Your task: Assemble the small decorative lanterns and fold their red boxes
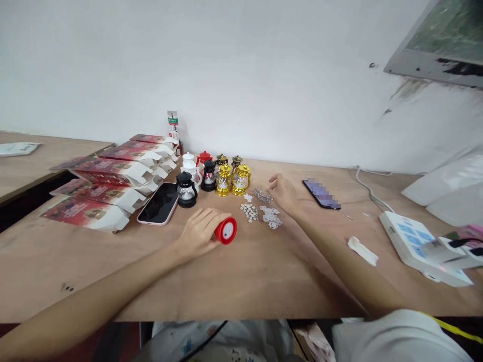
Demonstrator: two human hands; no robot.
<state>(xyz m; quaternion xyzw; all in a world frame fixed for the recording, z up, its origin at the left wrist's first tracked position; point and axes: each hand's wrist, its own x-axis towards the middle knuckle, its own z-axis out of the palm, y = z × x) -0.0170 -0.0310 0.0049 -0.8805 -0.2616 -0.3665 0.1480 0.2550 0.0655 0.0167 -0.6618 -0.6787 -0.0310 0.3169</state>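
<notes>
Red lantern (228, 231) lies in the left hand (199, 229), whose grip is wrapped round its side, base turned toward the camera, over the middle of the table (234, 289), between front and back edges. Right hand (283, 192) reaches just beside a heap of thin metal pieces (261, 195); its fingers are bent, but I cannot tell whether that grip pinches anything. Small round discs (249, 212) and flat white pieces (271, 217) lie near the heap. Gold lanterns (223, 182) and black lanterns (186, 192) stand upright toward the back edge; red boxes (109, 172) lie toward the left edge.
</notes>
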